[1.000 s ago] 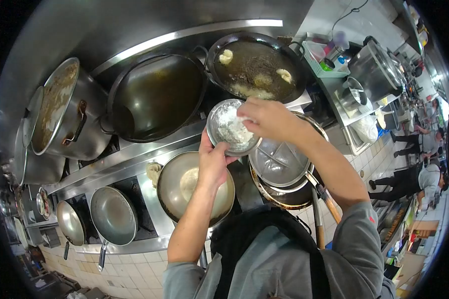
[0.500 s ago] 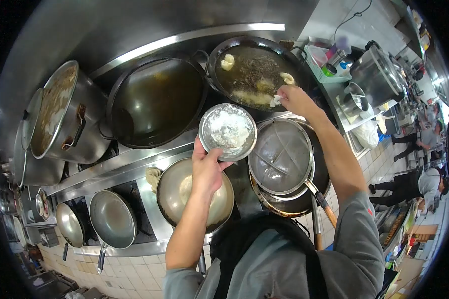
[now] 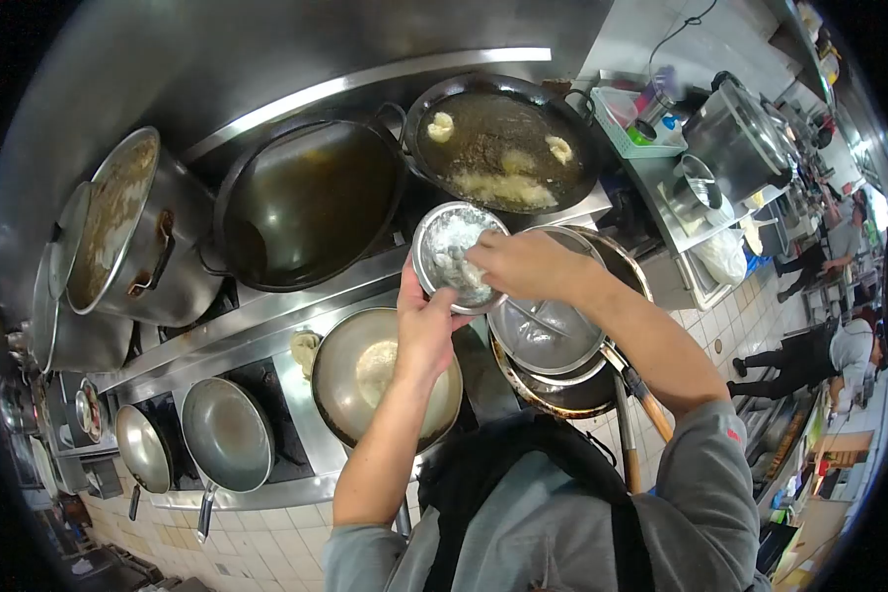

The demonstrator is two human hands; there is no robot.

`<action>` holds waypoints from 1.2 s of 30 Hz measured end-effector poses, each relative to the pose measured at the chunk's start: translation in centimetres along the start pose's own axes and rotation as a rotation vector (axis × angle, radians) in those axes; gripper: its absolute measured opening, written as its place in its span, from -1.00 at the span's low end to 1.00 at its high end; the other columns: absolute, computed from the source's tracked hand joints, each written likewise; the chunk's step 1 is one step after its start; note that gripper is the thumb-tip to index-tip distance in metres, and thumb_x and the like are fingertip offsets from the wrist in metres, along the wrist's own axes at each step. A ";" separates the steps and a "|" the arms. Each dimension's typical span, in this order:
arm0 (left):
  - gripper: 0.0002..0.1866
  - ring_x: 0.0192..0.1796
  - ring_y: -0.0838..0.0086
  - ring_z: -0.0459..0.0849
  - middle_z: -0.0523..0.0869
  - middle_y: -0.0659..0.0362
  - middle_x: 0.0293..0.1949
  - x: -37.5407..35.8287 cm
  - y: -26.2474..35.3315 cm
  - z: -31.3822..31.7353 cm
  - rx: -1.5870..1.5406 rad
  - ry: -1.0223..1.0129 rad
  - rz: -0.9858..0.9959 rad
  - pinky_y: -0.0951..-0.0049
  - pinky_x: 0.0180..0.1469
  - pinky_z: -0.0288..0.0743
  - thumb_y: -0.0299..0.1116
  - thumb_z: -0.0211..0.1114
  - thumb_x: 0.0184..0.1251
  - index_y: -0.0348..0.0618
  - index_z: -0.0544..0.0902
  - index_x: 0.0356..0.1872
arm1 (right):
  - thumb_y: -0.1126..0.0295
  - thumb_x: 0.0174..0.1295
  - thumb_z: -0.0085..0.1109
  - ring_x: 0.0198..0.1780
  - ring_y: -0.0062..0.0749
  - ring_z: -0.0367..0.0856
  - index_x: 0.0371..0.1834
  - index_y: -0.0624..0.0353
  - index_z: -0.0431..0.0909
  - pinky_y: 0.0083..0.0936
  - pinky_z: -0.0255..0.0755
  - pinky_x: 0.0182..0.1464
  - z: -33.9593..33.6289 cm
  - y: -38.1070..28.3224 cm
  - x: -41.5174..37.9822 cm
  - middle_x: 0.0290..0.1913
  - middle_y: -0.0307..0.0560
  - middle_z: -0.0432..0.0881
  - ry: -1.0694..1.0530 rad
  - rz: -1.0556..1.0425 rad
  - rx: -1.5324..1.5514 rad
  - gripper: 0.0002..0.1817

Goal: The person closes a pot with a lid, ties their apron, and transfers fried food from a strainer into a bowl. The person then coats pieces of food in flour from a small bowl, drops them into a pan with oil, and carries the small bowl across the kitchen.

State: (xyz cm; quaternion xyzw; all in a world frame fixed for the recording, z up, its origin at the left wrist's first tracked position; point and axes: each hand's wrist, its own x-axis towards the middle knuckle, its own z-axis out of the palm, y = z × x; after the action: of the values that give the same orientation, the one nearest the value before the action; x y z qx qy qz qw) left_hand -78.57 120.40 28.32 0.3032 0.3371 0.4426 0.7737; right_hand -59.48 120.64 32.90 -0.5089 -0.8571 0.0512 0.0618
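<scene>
My left hand point(image 3: 426, 337) grips the near side of a small metal bowl point(image 3: 419, 259), thumb over its rim, tilting it slightly. White powder with lumpy, powder-coated pieces lies inside. Over the bowl's right side, my right hand point(image 3: 525, 264) dips its closed fingers into the powder; whatever is between them is hidden. Just beyond is a large black wok point(image 3: 574, 189) of hot oil. A pale battered piece point(image 3: 441, 127) floats at its left and another pale piece point(image 3: 559, 149) at its right. Foaming bubbles spread along the near part of the oil.
A second oil-filled wok point(image 3: 229, 212) sits to the left, beside a tall stockpot point(image 3: 183, 281). Below the bowl are a steel wok point(image 3: 337, 424) and a mesh strainer point(image 3: 553, 340) resting over a pan. Smaller frying pans point(image 3: 227, 434) stand lower left. Co-workers point(image 3: 853, 355) are far right.
My right hand has moved from the oil wok's near edge, where it held a white-coated piece, back into the bowl. The piece is no longer in those fingers. The bowl shifted slightly right.
</scene>
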 end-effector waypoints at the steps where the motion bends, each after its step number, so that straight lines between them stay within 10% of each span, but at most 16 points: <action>1: -0.26 0.19 0.24 0.71 0.56 0.09 0.29 -0.1 0.0 -0.1 0.007 -0.002 -0.007 0.09 -0.01 0.81 -0.75 -0.03 0.28 0.12 0.25 0.49 | 0.36 0.27 0.22 -0.20 -0.06 0.74 -0.15 0.11 0.60 -0.16 0.65 -0.28 0.4 -0.1 0.1 -0.24 -0.02 0.64 0.001 -0.031 -0.025 -0.86; 29: -0.21 0.18 0.34 0.68 0.49 0.08 0.32 -1.1 0.1 0.2 0.017 -0.024 0.015 0.28 -0.07 0.80 -0.73 -0.11 0.30 0.12 0.13 0.57 | 0.21 0.29 0.24 -0.15 0.16 0.72 -0.18 0.19 0.55 -0.02 0.58 -0.07 1.8 -2.3 1.9 -0.17 0.15 0.71 0.038 0.087 0.208 -0.74; 36: -0.22 0.17 0.30 0.71 0.52 0.09 0.32 -0.2 1.0 -0.5 -0.016 0.026 -0.030 0.22 -0.04 0.80 -0.71 -0.07 0.29 0.13 0.15 0.55 | 0.33 0.25 0.28 -0.30 -0.07 0.71 -0.08 0.18 0.62 -0.21 0.56 -0.21 -4.3 1.4 2.8 -0.29 0.07 0.68 0.291 0.186 0.409 -0.76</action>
State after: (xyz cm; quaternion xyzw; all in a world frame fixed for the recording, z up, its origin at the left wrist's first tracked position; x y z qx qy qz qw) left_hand -79.47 120.74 28.85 0.2862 0.3479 0.4374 0.7783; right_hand -58.92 123.88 37.06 -0.5645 -0.7606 0.1550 0.2807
